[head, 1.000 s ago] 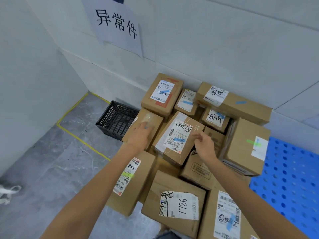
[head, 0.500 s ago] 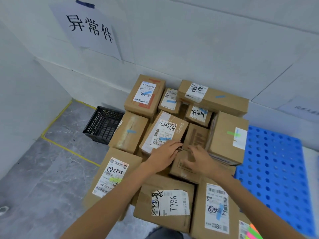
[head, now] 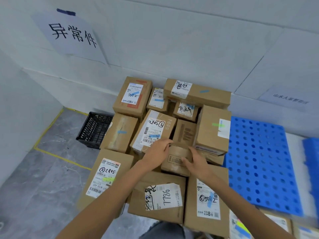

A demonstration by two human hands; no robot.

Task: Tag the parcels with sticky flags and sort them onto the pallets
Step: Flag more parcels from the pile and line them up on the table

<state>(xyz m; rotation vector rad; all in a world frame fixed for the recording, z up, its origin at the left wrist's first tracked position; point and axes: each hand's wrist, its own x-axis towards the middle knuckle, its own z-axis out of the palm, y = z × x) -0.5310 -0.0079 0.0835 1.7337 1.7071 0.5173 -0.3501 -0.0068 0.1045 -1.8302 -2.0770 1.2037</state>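
1. Parcels point(head: 185, 133) are heaped in the corner against the wall, most with white labels facing up; you cannot tell what the heap rests on
2. Several carry a blue flag point(head: 121, 132), and the tall one on the right carries a green flag point(head: 217, 125)
3. The small box point(head: 176, 161), wrapped in tape, lies in the middle of the heap between your hands
4. Your left hand point(head: 155, 154) curls its fingers over the box's upper left edge and grips it
5. Your right hand point(head: 198, 161) grasps the box's right side, thumb at the top edge and fingers across the front face
6. The blue pallet point(head: 259, 161) lies just right of the heap, its holed top showing
7. A black crate point(head: 94, 129) stands on the floor just left of the heap, near the wall
8. A paper sign point(head: 69, 35) with handwritten characters is taped to the wall, above and to the left
9. Coloured flags point(head: 240, 225) show at the lower right edge, too blurred to make out
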